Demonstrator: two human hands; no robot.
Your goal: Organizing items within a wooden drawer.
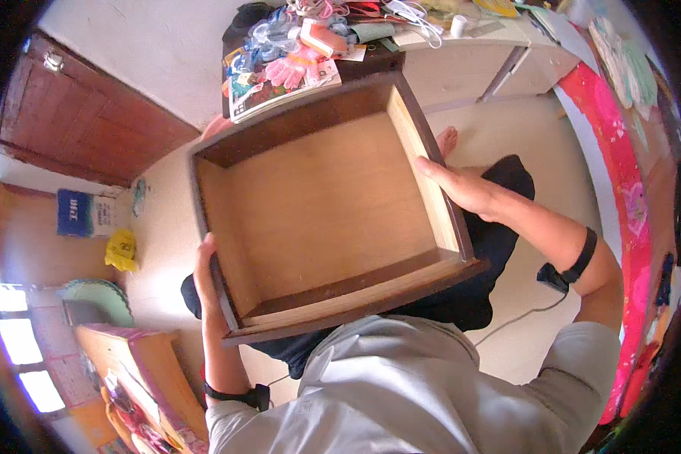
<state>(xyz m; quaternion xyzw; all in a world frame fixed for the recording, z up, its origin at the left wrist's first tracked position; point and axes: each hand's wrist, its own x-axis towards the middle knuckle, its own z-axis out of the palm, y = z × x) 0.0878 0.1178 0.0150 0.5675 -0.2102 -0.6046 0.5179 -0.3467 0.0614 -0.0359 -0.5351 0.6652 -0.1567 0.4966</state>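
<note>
A wooden drawer (335, 204), dark brown outside with a pale brown bottom, is held tilted over my lap. Nothing lies inside it. My left hand (205, 272) grips its left side wall near the front corner; most of the fingers are hidden beneath or behind the wall. On the right side wall rests the thumb of my right hand (459, 184), with its other fingers out of sight outside the drawer. The drawer's far edge overlaps the view of a dark cabinet (374, 68) piled with things.
Pink knitted gloves (292, 67), papers, plastic bags and a white cable (425, 28) crowd the furniture top ahead. A wooden door (91, 113) is at the left, a yellow bag (121, 249) below it. A bed with a red patterned cover (630, 198) stands right.
</note>
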